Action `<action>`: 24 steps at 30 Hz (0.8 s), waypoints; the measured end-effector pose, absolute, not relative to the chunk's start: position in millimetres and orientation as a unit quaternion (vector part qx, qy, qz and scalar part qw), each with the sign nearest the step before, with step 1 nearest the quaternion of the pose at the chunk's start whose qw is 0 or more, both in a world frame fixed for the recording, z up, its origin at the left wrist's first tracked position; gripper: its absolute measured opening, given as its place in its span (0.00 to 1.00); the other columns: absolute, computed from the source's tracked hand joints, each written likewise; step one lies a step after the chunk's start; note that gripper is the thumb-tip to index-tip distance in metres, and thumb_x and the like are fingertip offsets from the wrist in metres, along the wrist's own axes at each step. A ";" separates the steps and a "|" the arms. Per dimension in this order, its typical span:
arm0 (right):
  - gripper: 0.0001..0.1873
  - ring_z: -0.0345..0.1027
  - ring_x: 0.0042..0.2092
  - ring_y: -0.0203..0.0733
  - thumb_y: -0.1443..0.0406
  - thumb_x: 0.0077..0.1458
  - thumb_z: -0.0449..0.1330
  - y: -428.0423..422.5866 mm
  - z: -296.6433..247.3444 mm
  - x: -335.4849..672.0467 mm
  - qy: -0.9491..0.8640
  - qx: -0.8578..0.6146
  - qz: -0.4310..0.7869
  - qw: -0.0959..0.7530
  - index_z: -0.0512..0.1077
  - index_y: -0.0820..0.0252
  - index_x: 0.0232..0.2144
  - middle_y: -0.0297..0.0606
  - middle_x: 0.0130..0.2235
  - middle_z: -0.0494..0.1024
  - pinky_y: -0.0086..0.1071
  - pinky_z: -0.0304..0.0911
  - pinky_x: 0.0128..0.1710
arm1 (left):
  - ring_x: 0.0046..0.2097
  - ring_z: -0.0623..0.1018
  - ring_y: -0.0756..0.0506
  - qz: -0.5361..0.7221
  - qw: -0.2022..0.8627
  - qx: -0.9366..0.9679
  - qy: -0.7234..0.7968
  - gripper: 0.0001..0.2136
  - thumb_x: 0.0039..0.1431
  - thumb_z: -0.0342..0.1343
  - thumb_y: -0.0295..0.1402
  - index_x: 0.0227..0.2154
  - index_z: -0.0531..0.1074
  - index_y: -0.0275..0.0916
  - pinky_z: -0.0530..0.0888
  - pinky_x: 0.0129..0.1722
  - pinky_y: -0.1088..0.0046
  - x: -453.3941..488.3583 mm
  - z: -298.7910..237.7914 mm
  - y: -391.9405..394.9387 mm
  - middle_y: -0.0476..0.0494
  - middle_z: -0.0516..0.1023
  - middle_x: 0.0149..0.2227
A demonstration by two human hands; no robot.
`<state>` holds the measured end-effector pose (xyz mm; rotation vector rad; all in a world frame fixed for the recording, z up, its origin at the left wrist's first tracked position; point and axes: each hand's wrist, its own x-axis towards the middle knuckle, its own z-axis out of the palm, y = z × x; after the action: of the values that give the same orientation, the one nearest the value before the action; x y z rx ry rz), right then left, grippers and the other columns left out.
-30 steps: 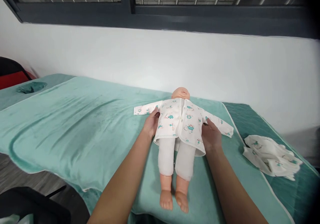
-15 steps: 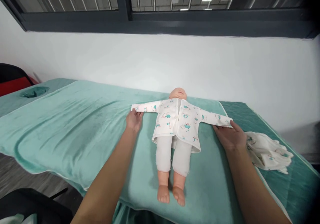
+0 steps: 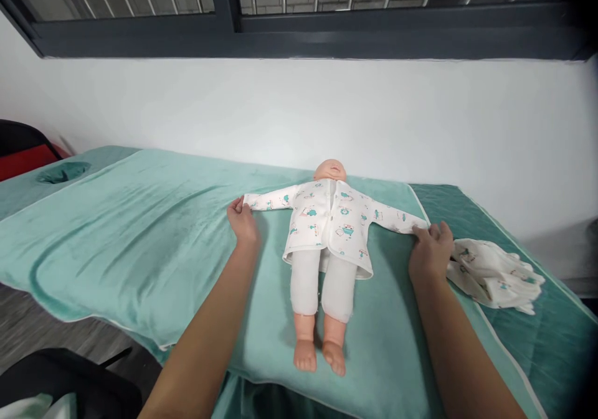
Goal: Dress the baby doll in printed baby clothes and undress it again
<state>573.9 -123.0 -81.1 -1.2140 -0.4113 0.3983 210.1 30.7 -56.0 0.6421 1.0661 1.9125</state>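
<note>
A baby doll (image 3: 305,282) lies on its back, feet toward me, in a white printed baby jacket (image 3: 334,223) with both sleeves spread sideways. My left hand (image 3: 243,221) pinches the cuff of the sleeve on the left. On the other side, my right hand (image 3: 430,249) is closed on the cuff of the right-hand sleeve. The jacket front is drawn together over the chest, its lower edge loose above the white-covered legs. No doll hands show at the cuffs.
A green sheet (image 3: 140,232) covers the bed. Beside my right hand lies a crumpled white printed cloth (image 3: 498,276). The white wall (image 3: 280,114) and dark window frame (image 3: 327,39) stand behind. A black chair (image 3: 60,381) is at the lower left.
Both hands have closed from a looser, palm-up hold into pinches on the cuffs. My left hand has shifted slightly outward; the right has turned palm-down. The view tilts a little.
</note>
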 end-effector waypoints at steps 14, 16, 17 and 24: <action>0.39 0.67 0.58 0.56 0.49 0.58 0.61 -210.3 -82.7 472.4 -0.542 -0.676 0.130 0.482 0.57 0.53 0.67 0.48 0.63 0.68 0.54 0.64 0.56 | 0.59 0.72 0.37 0.429 0.230 0.713 0.505 0.21 0.56 0.56 0.29 0.53 0.69 0.43 0.66 0.61 0.53 208.1 -68.5 -92.8 0.38 0.74 0.56; 0.37 0.72 0.47 0.51 0.50 0.57 0.61 -209.7 -81.6 470.7 -0.530 -0.698 0.104 0.470 0.60 0.58 0.64 0.48 0.52 0.76 0.48 0.69 0.46 | 0.59 0.72 0.36 0.400 0.219 0.731 0.508 0.22 0.55 0.56 0.29 0.55 0.68 0.42 0.66 0.60 0.53 208.1 -67.7 -102.8 0.37 0.74 0.56; 0.35 0.72 0.41 0.48 0.52 0.58 0.60 -208.4 -80.7 470.4 -0.525 -0.708 0.098 0.462 0.62 0.59 0.63 0.46 0.46 0.78 0.45 0.70 0.42 | 0.59 0.72 0.36 0.392 0.211 0.738 0.506 0.23 0.55 0.57 0.29 0.55 0.68 0.41 0.66 0.60 0.54 208.1 -67.2 -105.7 0.37 0.74 0.57; 0.27 0.68 0.34 0.42 0.60 0.56 0.56 -205.6 -77.7 469.9 -0.506 -0.727 0.098 0.454 0.66 0.60 0.58 0.35 0.35 0.75 0.38 0.66 0.38 | 0.56 0.74 0.36 0.353 0.139 0.784 0.492 0.11 0.58 0.56 0.32 0.44 0.72 0.42 0.68 0.55 0.55 210.1 -64.9 -110.3 0.38 0.76 0.54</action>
<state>469.9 -205.6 -77.7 -1.7945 -1.2489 0.2423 210.1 -110.3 -64.9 2.2655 1.4208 1.0216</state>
